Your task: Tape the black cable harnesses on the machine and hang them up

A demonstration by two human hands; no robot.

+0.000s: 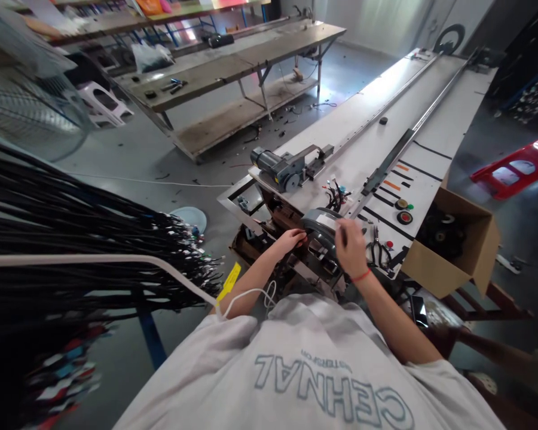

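Nearest, a pale printed shirt (309, 370) filling the bottom edge, with a thin white cord (246, 295) looping off the left forearm. Further left, a thick sheaf of black cables (72, 239) hung over a rail, coloured plugs at the ends.

Next out, the left hand (290, 240) laid against the near left edge of a round dark hub motor (321, 226), fingers curled onto the rim and steadying it. Right hand (350, 248), red band at the wrist, closed round a slim dark tool (343, 234) held upright just beside the hub's right side. Hub resting at the near end of the long white bench (430, 101), above a brown frame.

Probably best to keep the left hand firm on the rim so the hub cannot roll, and to work the tool in small, square strokes, clear of the wire tails (336, 196).

Beyond, pliers (376, 248), round buttons (404, 211), a cardboard box (457, 251), a grey bench motor (275, 167), then far wooden tables (233, 65).
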